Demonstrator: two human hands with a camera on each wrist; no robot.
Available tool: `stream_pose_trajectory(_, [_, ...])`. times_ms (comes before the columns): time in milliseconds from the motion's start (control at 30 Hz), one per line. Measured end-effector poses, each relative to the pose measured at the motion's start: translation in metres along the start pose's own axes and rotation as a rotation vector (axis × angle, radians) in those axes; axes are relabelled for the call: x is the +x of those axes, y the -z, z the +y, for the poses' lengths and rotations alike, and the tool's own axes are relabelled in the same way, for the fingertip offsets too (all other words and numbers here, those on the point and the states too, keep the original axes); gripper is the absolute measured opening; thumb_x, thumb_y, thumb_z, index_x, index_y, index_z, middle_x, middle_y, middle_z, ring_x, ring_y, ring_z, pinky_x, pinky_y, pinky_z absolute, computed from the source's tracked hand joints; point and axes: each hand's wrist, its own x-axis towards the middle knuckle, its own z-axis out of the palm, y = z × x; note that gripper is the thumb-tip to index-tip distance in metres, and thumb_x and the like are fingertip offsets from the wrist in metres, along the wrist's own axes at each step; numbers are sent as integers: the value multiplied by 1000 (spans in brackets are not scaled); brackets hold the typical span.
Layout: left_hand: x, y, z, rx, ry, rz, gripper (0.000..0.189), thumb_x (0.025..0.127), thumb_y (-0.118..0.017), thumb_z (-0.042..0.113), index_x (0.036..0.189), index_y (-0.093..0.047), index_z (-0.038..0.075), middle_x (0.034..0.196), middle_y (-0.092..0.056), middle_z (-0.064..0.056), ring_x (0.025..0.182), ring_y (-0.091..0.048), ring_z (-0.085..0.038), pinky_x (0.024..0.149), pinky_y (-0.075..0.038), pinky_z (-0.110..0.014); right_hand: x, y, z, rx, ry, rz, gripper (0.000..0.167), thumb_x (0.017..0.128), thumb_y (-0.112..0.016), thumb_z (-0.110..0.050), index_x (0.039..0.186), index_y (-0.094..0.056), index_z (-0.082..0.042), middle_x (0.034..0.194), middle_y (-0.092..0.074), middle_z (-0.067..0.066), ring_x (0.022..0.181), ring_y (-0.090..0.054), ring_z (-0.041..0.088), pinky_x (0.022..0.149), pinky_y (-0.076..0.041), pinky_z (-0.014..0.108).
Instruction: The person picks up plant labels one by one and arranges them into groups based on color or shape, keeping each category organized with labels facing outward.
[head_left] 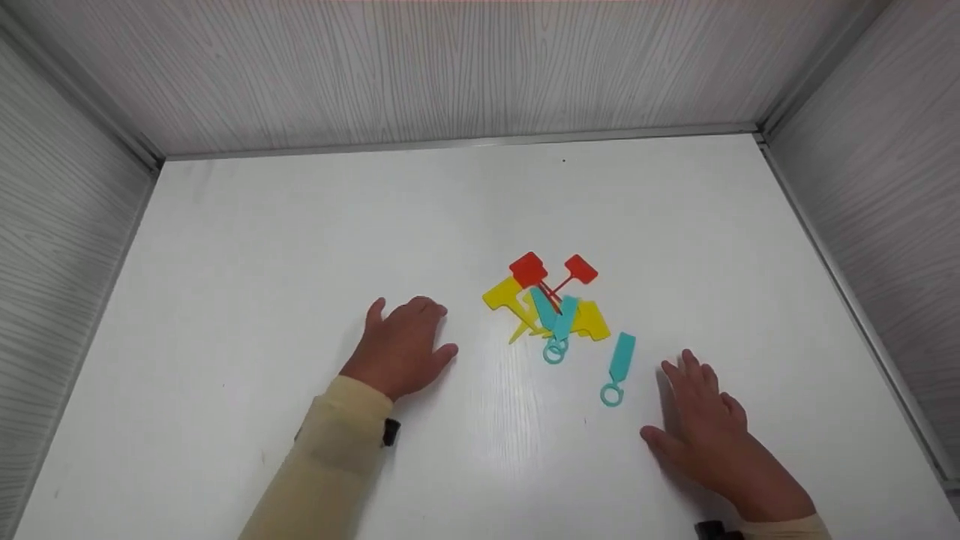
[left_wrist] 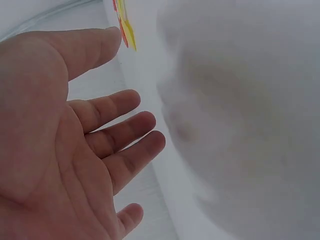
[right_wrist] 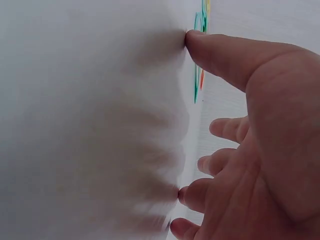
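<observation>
A small pile of flat plastic plant labels lies right of the table's middle. In it are red labels (head_left: 581, 269) with square heads on thin stems, yellow T-shaped labels (head_left: 501, 294) and overlapping teal ring-ended labels (head_left: 568, 316). One more teal label (head_left: 622, 358) lies by itself, nearer the right hand. My left hand (head_left: 401, 349) is left of the pile, fingers loosely bent, holding nothing. To the right of the lone teal label, my right hand (head_left: 701, 435) has its fingers spread. In the right wrist view its thumb (right_wrist: 220, 50) meets the tabletop; that palm holds nothing.
The white tabletop (head_left: 300, 225) is bounded by a wood-grain panel (head_left: 450, 75) at the back and by side panels (head_left: 862, 187) at left and right. Metal strips run along the table's edges. Dark straps show at both wrists.
</observation>
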Motion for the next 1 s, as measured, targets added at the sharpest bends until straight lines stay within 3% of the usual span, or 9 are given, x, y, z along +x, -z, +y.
stream_pose_trajectory(200, [39,2,26,45,-4,0,64,105,-75,46,157,-61,12,154,-63,-9,142,-60,-29,129,-30,-64,4,-1,-7,-44,-18,-33,111,95,-84,-51,174,-23,-4,180,-4,34,162,-7,60,118,-14,88])
stream_pose_trajectory(400, [61,0,43,60,4,32,60,102,-81,46,148,-67,9,135,-68,-10,117,-65,-30,115,-49,-53,1,-4,-13,-51,-2,-21,106,97,-82,-48,174,-25,-3,180,-6,33,162,-8,60,119,-16,87])
stream_pose_trajectory(533, [67,-1,48,74,11,46,55,102,-82,42,144,-70,9,127,-67,-10,111,-61,-30,107,-52,-50,-1,-6,-17,-46,10,-8,103,97,-82,-45,174,-27,-3,180,-7,33,163,-9,60,119,-17,87])
stream_pose_trajectory(800, [68,3,57,83,18,44,53,102,-83,34,146,-69,10,132,-66,-12,113,-61,-34,108,-53,-54,-1,-6,-17,-19,-6,-16,106,96,-85,-46,173,-27,-2,180,-6,33,163,-6,59,121,-13,86])
stream_pose_trajectory(900, [69,4,60,68,-30,55,51,100,-85,30,146,-71,14,135,-66,-11,120,-60,-33,110,-49,-56,-1,-6,-16,-10,-15,-19,107,95,-85,-46,173,-27,-2,180,-6,33,164,-5,60,121,-12,86])
stream_pose_trajectory(1000, [70,3,63,86,-146,62,49,97,-89,26,143,-75,24,141,-66,-6,133,-57,-31,114,-43,-57,-1,-7,-16,4,-21,-13,108,94,-87,-46,173,-28,-2,180,-6,34,163,-5,60,121,-11,86])
